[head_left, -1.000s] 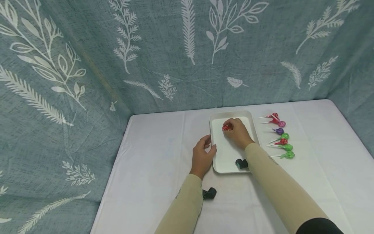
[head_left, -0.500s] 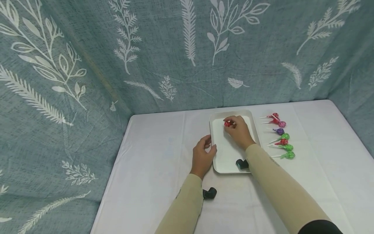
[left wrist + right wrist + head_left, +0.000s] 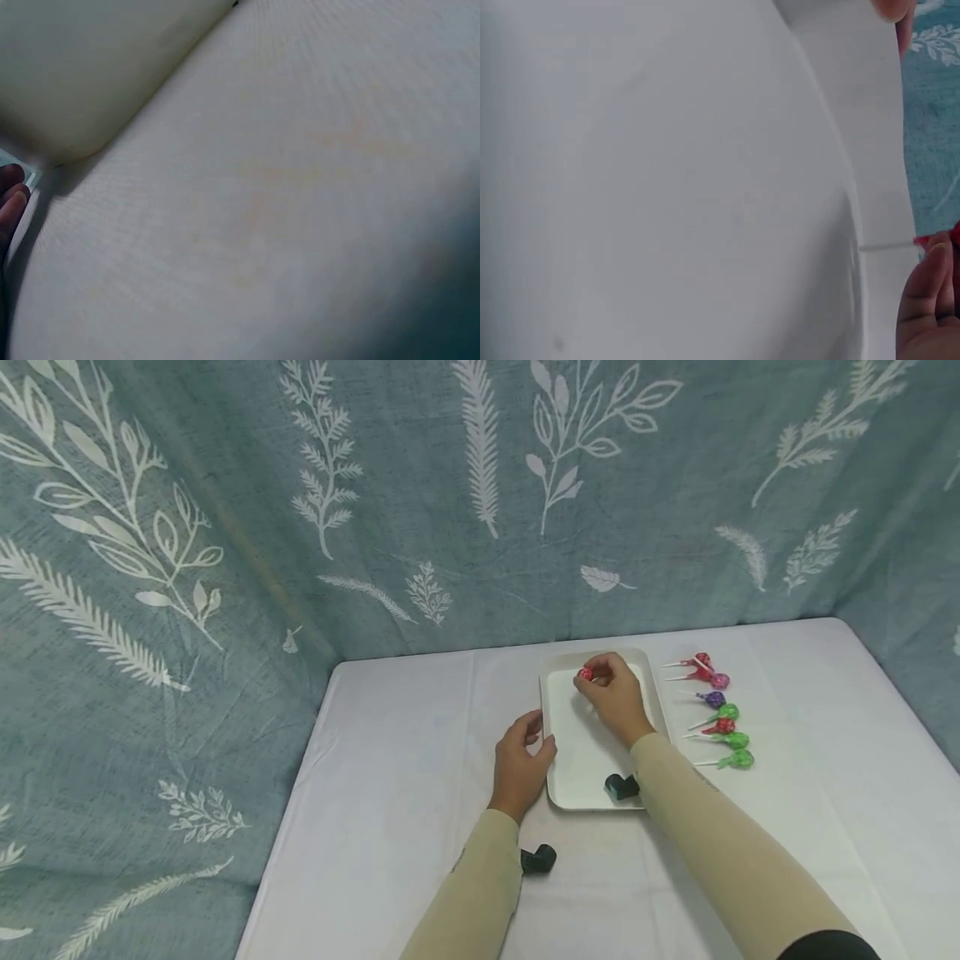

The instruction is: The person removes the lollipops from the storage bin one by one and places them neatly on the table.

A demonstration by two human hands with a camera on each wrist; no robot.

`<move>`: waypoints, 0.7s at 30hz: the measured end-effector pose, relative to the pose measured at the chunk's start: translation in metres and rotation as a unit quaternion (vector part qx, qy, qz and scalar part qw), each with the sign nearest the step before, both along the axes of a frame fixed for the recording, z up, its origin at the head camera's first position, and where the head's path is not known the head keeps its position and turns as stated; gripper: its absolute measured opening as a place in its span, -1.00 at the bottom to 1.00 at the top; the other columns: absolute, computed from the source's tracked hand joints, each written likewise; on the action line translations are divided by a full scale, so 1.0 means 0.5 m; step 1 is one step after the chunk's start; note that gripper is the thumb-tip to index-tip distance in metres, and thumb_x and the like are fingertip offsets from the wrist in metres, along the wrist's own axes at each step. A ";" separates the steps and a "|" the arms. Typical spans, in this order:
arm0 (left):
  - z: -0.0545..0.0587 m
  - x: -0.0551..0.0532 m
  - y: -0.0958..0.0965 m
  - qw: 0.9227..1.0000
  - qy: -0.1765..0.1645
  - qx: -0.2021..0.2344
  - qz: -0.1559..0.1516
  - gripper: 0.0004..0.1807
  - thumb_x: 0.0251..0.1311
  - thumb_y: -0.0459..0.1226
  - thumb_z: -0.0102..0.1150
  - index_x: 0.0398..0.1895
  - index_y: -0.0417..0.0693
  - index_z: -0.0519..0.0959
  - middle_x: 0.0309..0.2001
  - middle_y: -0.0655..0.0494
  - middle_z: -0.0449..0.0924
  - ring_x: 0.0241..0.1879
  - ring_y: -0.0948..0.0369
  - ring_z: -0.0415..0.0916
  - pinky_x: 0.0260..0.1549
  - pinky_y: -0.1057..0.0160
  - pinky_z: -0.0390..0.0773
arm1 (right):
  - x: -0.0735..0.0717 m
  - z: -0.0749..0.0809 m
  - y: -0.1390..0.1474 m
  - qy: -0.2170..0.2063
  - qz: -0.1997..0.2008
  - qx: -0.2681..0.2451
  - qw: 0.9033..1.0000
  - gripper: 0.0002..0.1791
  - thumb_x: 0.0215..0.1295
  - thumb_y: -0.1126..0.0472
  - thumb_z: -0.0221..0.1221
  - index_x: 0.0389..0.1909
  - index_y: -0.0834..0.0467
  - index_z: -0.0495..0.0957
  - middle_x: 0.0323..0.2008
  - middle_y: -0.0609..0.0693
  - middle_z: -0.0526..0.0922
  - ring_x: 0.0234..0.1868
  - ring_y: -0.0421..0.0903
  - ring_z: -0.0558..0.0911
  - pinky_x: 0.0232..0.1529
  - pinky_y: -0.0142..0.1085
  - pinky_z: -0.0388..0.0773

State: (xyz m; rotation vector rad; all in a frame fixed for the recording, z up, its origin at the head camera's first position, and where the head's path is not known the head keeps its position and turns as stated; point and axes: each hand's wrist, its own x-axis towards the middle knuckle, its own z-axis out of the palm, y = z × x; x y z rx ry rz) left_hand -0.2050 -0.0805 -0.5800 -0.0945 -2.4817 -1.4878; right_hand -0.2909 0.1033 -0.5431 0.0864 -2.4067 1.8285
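Observation:
In the head view my right hand (image 3: 617,695) pinches a red-wrapped lollipop (image 3: 585,674) above the far part of a white tray (image 3: 585,760). The right wrist view shows its white stick (image 3: 889,246) pointing out over the tray's rim, with thumb and fingers on the red wrapper. At the tray's left edge rests my left hand (image 3: 519,764), thumb and fingers loosely bent and touching the rim. Only some of its fingertips (image 3: 11,199) show in the left wrist view, beside the tray's pale side wall (image 3: 82,75).
Right of the tray, several lollipops lie in a loose column: red and pink ones (image 3: 701,670) at the back, a purple one (image 3: 712,699), then green ones (image 3: 738,759) with another red. A patterned blue-green curtain (image 3: 450,527) hangs behind the white-covered table (image 3: 390,777).
My right hand has lifted the red lollipop slightly and moved it a little toward the tray's far edge. My left hand stays at the tray's left side.

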 end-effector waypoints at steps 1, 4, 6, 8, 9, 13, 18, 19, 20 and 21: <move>0.001 0.001 0.000 1.000 -0.002 0.000 0.000 -0.50 0.38 -0.29 0.32 0.37 -0.20 0.61 0.20 -0.05 0.72 0.17 0.11 0.66 0.18 0.14 0.68 | 0.002 0.003 0.000 -0.003 0.002 0.000 1.000 -0.72 0.44 0.30 0.39 0.05 0.28 0.57 -0.14 0.14 0.64 -0.16 -0.03 0.55 -0.22 -0.38 0.51; 0.001 0.002 0.000 1.000 -0.008 0.000 0.000 -0.48 0.38 -0.28 0.32 0.38 -0.19 0.60 0.23 -0.03 0.71 0.19 0.11 0.66 0.20 0.14 0.67 | 0.008 0.009 0.000 -0.012 0.012 0.006 1.000 -0.72 0.43 0.29 0.39 0.05 0.27 0.57 -0.13 0.14 0.65 -0.16 -0.02 0.56 -0.21 -0.33 0.51; 0.001 0.002 0.000 1.000 -0.010 0.000 0.000 -0.48 0.37 -0.28 0.32 0.38 -0.19 0.60 0.23 -0.03 0.71 0.19 0.11 0.66 0.20 0.14 0.67 | 0.011 0.010 0.001 -0.016 0.019 0.014 1.000 -0.72 0.43 0.28 0.39 0.04 0.27 0.58 -0.12 0.15 0.66 -0.16 -0.01 0.56 -0.22 -0.32 0.52; 0.001 0.002 0.000 1.000 -0.011 0.002 -0.001 -0.48 0.37 -0.28 0.31 0.38 -0.18 0.61 0.23 -0.02 0.71 0.18 0.11 0.66 0.20 0.14 0.67 | 0.013 0.012 0.002 -0.018 0.024 0.020 0.999 -0.73 0.42 0.30 0.39 0.04 0.28 0.58 -0.12 0.16 0.66 -0.18 -0.01 0.57 -0.24 -0.33 0.53; 0.001 0.002 0.000 1.000 -0.013 0.003 -0.001 -0.48 0.37 -0.28 0.31 0.38 -0.17 0.61 0.23 -0.02 0.71 0.18 0.11 0.66 0.20 0.14 0.67 | 0.014 0.013 0.003 -0.019 0.026 0.023 0.999 -0.73 0.42 0.32 0.38 0.04 0.28 0.58 -0.11 0.17 0.67 -0.18 -0.02 0.57 -0.25 -0.35 0.52; 0.001 0.003 0.000 1.000 -0.014 0.007 0.000 -0.48 0.37 -0.29 0.31 0.39 -0.16 0.61 0.22 -0.02 0.71 0.18 0.11 0.66 0.20 0.14 0.67 | 0.016 0.019 0.008 -0.021 0.027 0.037 0.999 -0.74 0.40 0.38 0.35 0.04 0.30 0.58 -0.06 0.19 0.67 -0.19 -0.03 0.56 -0.28 -0.39 0.52; -0.001 0.004 -0.001 1.000 -0.013 0.009 0.002 -0.48 0.36 -0.30 0.28 0.39 -0.18 0.60 0.22 -0.03 0.71 0.18 0.11 0.65 0.20 0.13 0.66 | 0.023 0.026 0.022 -0.025 0.022 0.043 0.999 -0.74 0.39 0.41 0.32 0.05 0.34 0.59 -0.04 0.23 0.66 -0.18 -0.03 0.56 -0.26 -0.41 0.53; -0.001 0.004 -0.002 1.000 -0.012 0.009 0.002 -0.48 0.36 -0.31 0.27 0.39 -0.19 0.60 0.22 -0.04 0.71 0.18 0.10 0.65 0.20 0.13 0.66 | 0.024 0.027 0.025 -0.026 0.021 0.041 0.999 -0.74 0.40 0.41 0.32 0.06 0.34 0.59 -0.03 0.23 0.66 -0.18 -0.03 0.57 -0.25 -0.42 0.54; -0.002 0.004 -0.002 1.000 -0.012 0.008 0.002 -0.48 0.36 -0.31 0.27 0.39 -0.19 0.60 0.22 -0.04 0.71 0.19 0.11 0.65 0.21 0.13 0.66 | 0.026 0.027 0.030 -0.028 0.020 0.038 0.999 -0.73 0.41 0.41 0.31 0.07 0.34 0.60 -0.03 0.24 0.66 -0.17 -0.04 0.57 -0.24 -0.43 0.56; -0.001 0.004 -0.002 1.000 -0.011 0.007 0.001 -0.48 0.36 -0.31 0.27 0.39 -0.20 0.60 0.22 -0.05 0.71 0.19 0.10 0.65 0.21 0.13 0.66 | 0.027 0.028 0.034 -0.030 0.019 0.034 0.999 -0.73 0.42 0.41 0.30 0.09 0.35 0.60 -0.02 0.24 0.66 -0.16 -0.04 0.58 -0.23 -0.44 0.58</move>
